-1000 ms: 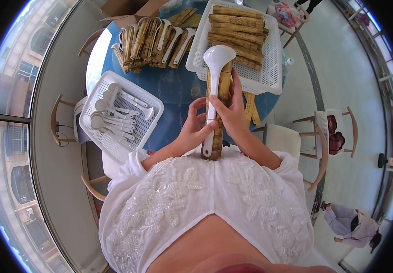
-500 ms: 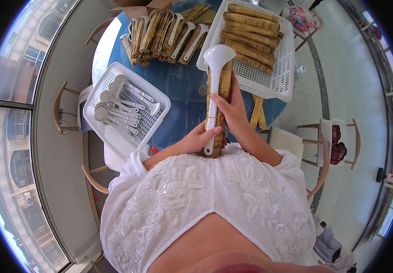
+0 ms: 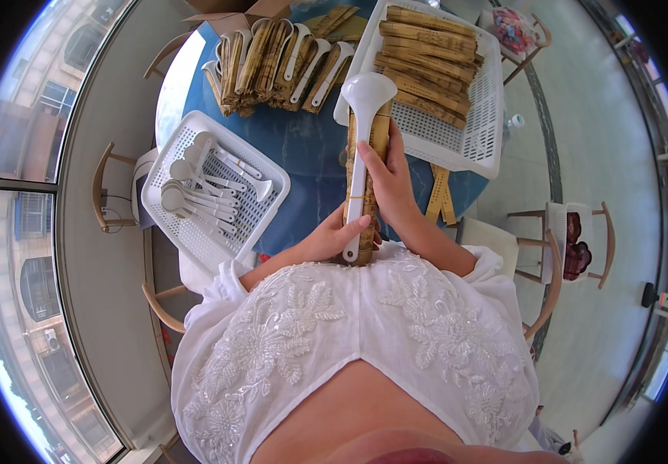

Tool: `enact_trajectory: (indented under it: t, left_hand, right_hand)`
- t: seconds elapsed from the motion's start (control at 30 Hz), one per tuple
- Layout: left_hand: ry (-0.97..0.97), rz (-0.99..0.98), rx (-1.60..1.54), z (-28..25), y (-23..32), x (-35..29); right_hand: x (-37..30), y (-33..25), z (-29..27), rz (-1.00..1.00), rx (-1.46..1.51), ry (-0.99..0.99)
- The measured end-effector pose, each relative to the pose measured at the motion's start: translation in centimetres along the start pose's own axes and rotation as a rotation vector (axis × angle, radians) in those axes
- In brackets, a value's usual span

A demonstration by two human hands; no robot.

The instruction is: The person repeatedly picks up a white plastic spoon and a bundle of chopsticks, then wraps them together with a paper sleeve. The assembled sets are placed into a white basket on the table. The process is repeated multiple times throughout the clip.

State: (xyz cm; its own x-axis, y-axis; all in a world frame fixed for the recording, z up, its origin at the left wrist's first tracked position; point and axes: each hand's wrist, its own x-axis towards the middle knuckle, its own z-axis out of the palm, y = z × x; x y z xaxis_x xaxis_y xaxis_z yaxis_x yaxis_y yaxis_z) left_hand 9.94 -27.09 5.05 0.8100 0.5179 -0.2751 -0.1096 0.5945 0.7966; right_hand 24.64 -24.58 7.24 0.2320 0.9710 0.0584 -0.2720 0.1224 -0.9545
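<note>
Desk: a round blue desk sits in front of the person. It carries two white baskets and a row of packs.
Room: the floor is pale grey. Wooden chairs stand around the desk. Big windows curve along the left side, with buildings outside.
Left basket: a white basket with holes sits on the left part of the desk. White spoons lie in it in a loose pile.
Right basket: a bigger white basket sits at the top right. Brown paper sleeves lie stacked in it.
Packs: at the top of the desk, finished packs lie side by side, each a brown sleeve with a white spoon in it.
Thing in hand: a long white ladle spoon lies against a brown sleeve. Both stand up near the person's chest, over the near edge of the desk.
Left hand: the left hand holds the low end. Its fingers pinch the spoon handle and sleeve together.
Right hand: the right hand wraps the middle. Its fingers are curled tight around the spoon and sleeve.
Change: the spoon and sleeve sit almost where they were half a second ago. The hands keep the same hold. The view has tipped a little, so the baskets look shifted.
</note>
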Motion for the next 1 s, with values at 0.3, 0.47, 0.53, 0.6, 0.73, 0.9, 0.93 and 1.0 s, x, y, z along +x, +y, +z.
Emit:
enact_trajectory:
  t: [0.3, 0.47, 0.53, 0.6, 0.73, 0.9, 0.93, 1.0]
  left_hand:
    - [0.201, 0.066, 0.251, 0.0, 1.1, 1.7]
    - [0.378, 0.050, 0.327, -4.1, 3.6, 3.9]
    - [0.473, 0.112, 0.471, -7.6, 4.8, 5.7]
    - [0.560, 0.145, 0.658, -10.9, 6.5, 8.2]
    - [0.695, 0.057, 0.786, -17.4, 7.8, 14.1]
    - [0.828, -0.048, 1.035, -20.5, 8.3, 20.5]
    - [0.838, -0.076, 1.041, -22.2, 7.9, 21.5]
    - [0.913, -0.038, 1.150, -24.0, 7.3, 23.1]
  right_hand:
    - [1.5, -0.2, -0.7, 0.053, 0.110, 0.014]
    - [2.4, 1.6, -4.1, -0.082, -0.118, 0.105]
    - [2.2, 2.6, -6.3, -0.105, -0.131, 0.098]
    - [1.7, 4.3, -8.9, -0.100, -0.176, 0.144]
    - [0.9, 5.6, -11.4, -0.077, -0.263, 0.243]
    - [0.5, 6.1, -13.1, -0.088, -0.413, 0.308]
    - [0.6, 6.2, -13.1, -0.087, -0.430, 0.310]
    - [0.7, 6.2, -13.2, -0.066, -0.449, 0.325]
